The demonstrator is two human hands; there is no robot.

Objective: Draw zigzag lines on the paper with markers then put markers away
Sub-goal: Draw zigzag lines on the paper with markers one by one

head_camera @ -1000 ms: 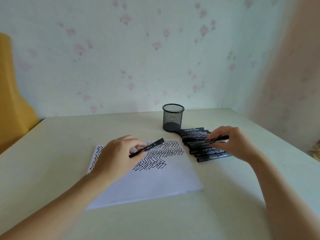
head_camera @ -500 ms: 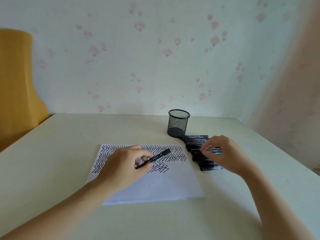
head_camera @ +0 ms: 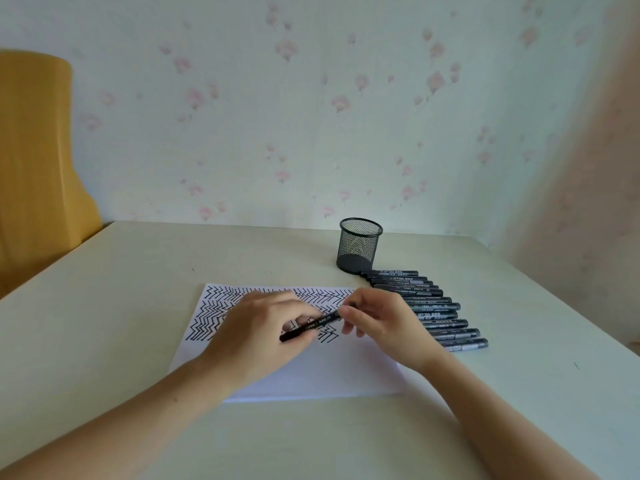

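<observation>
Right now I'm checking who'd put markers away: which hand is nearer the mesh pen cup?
Right. The right hand sits just below the mesh pen cup, beside the marker row; the left hand lies farther left over the paper.

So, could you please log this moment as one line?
left hand: holds marker | right hand: pinches its end | paper: partly zigzagged | mesh cup: empty

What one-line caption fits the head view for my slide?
Both hands, left hand and right hand, hold one black marker above the zigzag-covered paper.
</observation>
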